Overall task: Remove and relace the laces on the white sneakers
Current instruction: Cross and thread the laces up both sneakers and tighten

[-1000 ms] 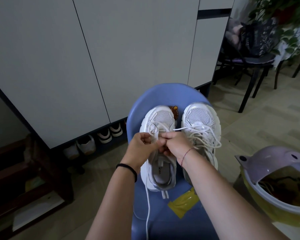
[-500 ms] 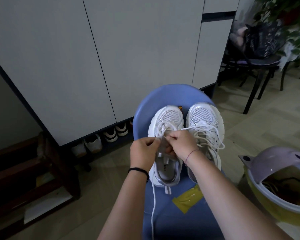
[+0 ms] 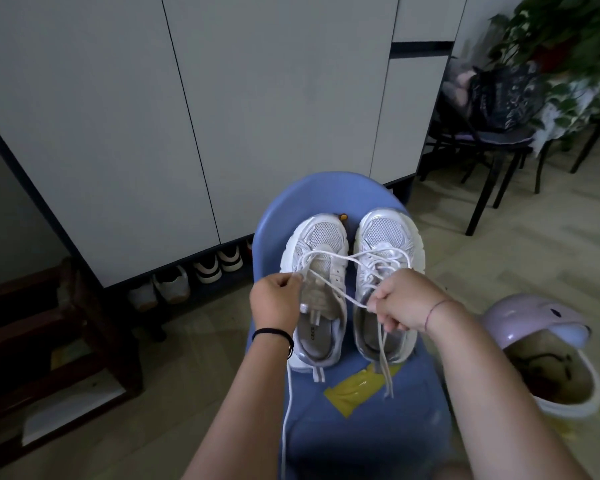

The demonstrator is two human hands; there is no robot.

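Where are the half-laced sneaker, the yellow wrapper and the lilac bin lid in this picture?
Half-laced sneaker [image 3: 321, 237], head view: the point lies on its mesh toe.
Yellow wrapper [image 3: 353, 392], head view: on the middle of the wrapper.
Lilac bin lid [image 3: 523, 317], head view: on its domed top.

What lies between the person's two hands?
Head view: the tongue of the left sneaker, with crossed strands of white lace stretched from the left hand to the right hand.
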